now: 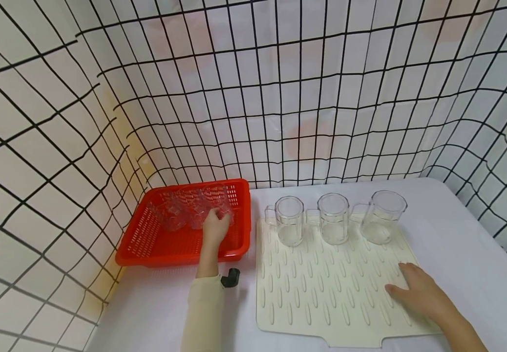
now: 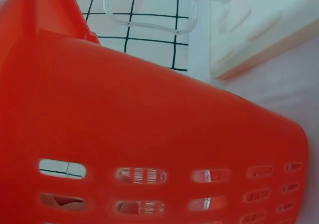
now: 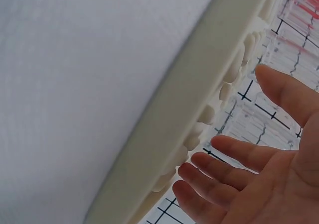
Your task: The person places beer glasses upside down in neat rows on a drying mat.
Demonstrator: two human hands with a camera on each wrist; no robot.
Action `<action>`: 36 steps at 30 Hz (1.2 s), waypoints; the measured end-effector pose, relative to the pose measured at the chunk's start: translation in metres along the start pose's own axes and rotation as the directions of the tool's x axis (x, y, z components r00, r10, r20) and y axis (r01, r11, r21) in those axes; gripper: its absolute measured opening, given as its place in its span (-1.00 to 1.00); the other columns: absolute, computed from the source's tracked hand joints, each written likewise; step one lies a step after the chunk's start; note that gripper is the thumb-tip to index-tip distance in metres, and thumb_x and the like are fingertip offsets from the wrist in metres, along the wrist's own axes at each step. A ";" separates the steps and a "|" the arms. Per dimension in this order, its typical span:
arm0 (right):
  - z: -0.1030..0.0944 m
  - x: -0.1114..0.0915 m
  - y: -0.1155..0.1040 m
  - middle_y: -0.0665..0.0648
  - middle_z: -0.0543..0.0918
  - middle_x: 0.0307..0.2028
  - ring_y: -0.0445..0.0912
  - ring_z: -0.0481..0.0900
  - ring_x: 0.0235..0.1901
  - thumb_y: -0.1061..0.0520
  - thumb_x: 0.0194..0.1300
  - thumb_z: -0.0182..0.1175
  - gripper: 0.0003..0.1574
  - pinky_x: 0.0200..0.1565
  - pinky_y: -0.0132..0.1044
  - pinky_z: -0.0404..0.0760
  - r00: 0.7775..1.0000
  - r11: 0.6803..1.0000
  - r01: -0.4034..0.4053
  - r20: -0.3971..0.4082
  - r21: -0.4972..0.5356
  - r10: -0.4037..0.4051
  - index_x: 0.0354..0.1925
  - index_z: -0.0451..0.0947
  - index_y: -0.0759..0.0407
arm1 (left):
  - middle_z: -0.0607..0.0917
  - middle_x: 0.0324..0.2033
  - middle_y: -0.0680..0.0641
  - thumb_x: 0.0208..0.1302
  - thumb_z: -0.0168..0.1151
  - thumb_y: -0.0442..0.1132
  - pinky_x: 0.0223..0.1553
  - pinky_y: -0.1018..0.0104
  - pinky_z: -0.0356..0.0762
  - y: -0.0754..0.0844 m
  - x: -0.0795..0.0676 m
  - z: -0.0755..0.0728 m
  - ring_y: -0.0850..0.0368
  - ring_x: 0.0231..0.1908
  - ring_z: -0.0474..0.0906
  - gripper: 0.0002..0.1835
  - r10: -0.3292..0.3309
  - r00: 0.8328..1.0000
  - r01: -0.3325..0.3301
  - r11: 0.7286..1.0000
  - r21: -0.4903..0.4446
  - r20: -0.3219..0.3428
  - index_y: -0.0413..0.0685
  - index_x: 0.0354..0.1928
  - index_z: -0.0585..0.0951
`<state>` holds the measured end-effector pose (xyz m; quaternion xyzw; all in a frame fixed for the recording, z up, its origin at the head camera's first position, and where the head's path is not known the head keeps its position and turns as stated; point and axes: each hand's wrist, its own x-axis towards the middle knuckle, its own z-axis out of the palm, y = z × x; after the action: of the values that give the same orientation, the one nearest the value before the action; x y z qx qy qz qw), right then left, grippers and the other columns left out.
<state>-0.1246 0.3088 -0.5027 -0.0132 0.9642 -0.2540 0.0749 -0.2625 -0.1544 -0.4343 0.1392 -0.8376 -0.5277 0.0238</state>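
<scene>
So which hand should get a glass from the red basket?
Probably the left hand: it's in the red basket, by the glasses. The right hand is farther off, by the cream board.

Head view: high, facing forward-down. Wrist views close: left faces basket [image 2: 139, 114], right faces tray [image 3: 182, 97]; all 3 show tray.
</scene>
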 end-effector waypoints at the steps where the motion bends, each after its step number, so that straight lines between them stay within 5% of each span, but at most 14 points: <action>1: 0.000 0.000 0.000 0.78 0.13 0.19 0.62 0.10 0.16 -0.19 0.28 0.23 0.08 0.10 0.45 0.16 1.000 1.000 0.004 0.002 -0.002 -0.004 0.22 0.11 0.73 | 0.47 0.18 -0.33 0.40 0.10 -0.15 0.16 -0.10 0.41 0.000 0.001 0.000 -0.20 0.10 0.43 -0.44 -0.003 1.000 0.003 1.000 -0.005 0.014 -0.28 0.34 0.30; 10: 0.002 -0.002 0.000 0.78 0.20 0.16 0.62 0.15 0.14 -0.20 0.27 0.24 0.04 0.05 0.48 0.20 0.999 0.998 0.045 -0.001 -0.039 -0.045 0.19 0.20 0.72 | 0.49 0.16 -0.36 0.39 0.08 -0.15 0.18 -0.11 0.38 0.001 0.005 0.000 -0.24 0.13 0.44 -0.45 0.005 0.999 -0.003 0.999 -0.037 0.054 -0.35 0.30 0.36; 23: 0.002 -0.003 -0.001 0.75 0.23 0.16 0.60 0.17 0.14 -0.19 0.26 0.25 0.02 0.05 0.46 0.23 0.999 0.997 0.052 -0.009 -0.058 -0.052 0.18 0.23 0.71 | 0.53 0.11 -0.29 0.41 0.09 -0.12 0.26 -0.17 0.23 0.003 0.008 -0.001 -0.20 0.14 0.38 -0.53 -0.133 0.978 0.155 0.979 -0.134 0.161 -0.28 0.23 0.44; 26: 0.002 -0.003 -0.001 0.74 0.25 0.15 0.59 0.18 0.14 -0.18 0.26 0.25 0.01 0.06 0.45 0.23 0.998 0.997 0.055 -0.012 -0.059 -0.056 0.17 0.23 0.71 | 0.56 0.03 -0.29 0.40 0.10 -0.14 0.23 -0.14 0.28 0.005 0.005 -0.001 -0.20 0.08 0.41 -0.59 -0.110 0.984 0.135 0.974 -0.183 0.140 -0.31 0.12 0.50; 32: 0.000 -0.004 -0.003 0.74 0.25 0.15 0.60 0.18 0.14 -0.16 0.26 0.26 -0.01 0.06 0.46 0.23 0.998 0.996 0.064 -0.025 -0.064 -0.065 0.17 0.25 0.70 | 0.67 -0.19 -0.30 0.44 0.00 -0.22 0.12 -0.07 0.39 0.003 0.003 0.000 -0.23 -0.04 0.53 -0.69 0.031 0.999 -0.021 0.960 -0.281 0.032 -0.40 -0.14 0.57; 36: 0.000 -0.005 -0.004 0.74 0.26 0.15 0.60 0.18 0.14 -0.16 0.26 0.26 -0.01 0.06 0.45 0.23 0.998 0.996 0.057 -0.020 -0.065 -0.058 0.17 0.25 0.70 | 0.67 -0.32 -0.23 0.49 -0.04 -0.17 0.11 -0.03 0.42 0.001 0.003 0.000 -0.19 -0.09 0.58 -0.70 0.035 0.999 -0.034 0.941 -0.338 -0.003 -0.32 -0.21 0.52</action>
<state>-0.1200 0.3059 -0.5005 -0.0407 0.9718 -0.2252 0.0566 -0.2654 -0.1544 -0.4339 0.1176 -0.7370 -0.6633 0.0552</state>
